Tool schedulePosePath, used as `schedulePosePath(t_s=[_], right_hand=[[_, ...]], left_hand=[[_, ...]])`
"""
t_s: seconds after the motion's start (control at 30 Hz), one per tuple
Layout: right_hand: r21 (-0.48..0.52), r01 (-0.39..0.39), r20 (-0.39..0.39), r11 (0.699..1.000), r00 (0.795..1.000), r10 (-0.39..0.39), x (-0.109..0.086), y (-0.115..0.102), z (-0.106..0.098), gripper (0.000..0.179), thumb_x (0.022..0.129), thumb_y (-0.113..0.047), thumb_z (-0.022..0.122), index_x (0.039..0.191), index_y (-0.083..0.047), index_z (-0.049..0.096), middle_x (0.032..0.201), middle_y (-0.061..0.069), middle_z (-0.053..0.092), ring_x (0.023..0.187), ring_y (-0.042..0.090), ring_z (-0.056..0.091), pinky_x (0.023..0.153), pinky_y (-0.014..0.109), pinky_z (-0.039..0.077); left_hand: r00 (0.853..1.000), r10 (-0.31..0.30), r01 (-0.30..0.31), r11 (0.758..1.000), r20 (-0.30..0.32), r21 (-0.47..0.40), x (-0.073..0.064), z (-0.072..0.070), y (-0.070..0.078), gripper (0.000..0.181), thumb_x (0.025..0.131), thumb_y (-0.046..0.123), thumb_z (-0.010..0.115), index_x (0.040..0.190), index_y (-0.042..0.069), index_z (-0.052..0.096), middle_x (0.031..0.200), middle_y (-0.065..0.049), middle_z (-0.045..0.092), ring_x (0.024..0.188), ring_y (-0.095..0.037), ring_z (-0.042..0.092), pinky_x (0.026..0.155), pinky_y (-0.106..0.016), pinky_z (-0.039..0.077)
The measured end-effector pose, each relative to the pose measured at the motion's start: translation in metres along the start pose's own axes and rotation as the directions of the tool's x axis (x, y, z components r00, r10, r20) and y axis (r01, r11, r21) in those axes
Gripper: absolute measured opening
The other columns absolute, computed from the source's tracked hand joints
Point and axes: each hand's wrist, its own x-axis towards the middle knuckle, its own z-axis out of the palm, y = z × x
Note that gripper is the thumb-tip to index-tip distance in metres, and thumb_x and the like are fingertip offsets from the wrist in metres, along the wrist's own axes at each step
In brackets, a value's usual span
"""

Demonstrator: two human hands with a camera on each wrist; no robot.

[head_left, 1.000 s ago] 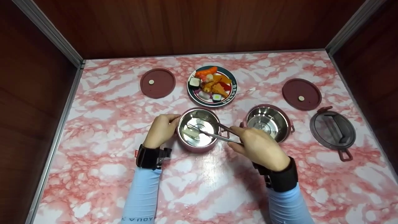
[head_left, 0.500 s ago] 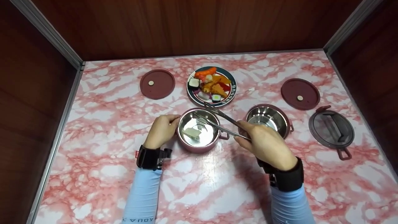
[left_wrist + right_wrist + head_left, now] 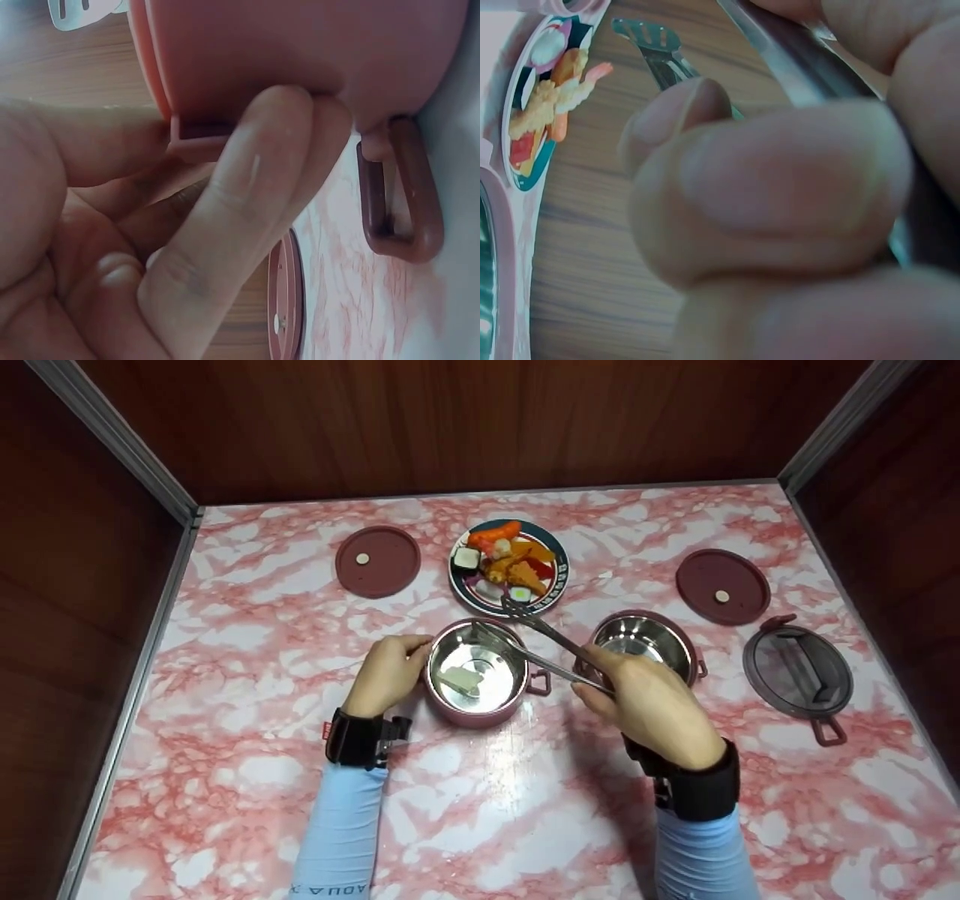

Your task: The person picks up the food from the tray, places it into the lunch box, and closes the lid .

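Note:
My left hand pinches the side handle of a dusty-pink pot with a shiny steel inside. A flat, pale green piece lies on the pot's bottom, toward the left. My right hand grips metal tongs from above, and their arms stand apart. One slotted tip reaches over the near rim of a food plate; the other overlaps the pot's far inner wall in the head view. Fingers hide much of the tongs in the right wrist view. Nothing shows between the tips.
On the plate lie several food pieces, with an orange sausage-like one at the back. A second pink pot stands at right, partly behind my right hand. Round maroon lids lie left and right; a grey see-through lid is far right.
The tongs have risen out of the pot and swung away toward the plate, their tips apart. The pale piece stays in the pot. My left hand keeps its place.

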Motion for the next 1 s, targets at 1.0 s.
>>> schedulePosePath(t_s=[1.0], right_hand=[[-0.122,-0.066,0.057,0.990,0.996,0.074,0.010,0.026,-0.039,0.040,0.094,-0.032,0.068,0.124,-0.007,0.062,0.077,0.010,0.066,0.060,0.027,0.061,0.058,0.051,0.054]], left_hand=[[0.999,0.034,-0.033,0.999,-0.014,0.020,-0.001,0.001,-0.001,0.028,0.099,0.014,0.060,0.121,0.000,0.070,0.117,-0.015,0.069,0.115,-0.027,0.062,0.100,-0.040,0.047]])
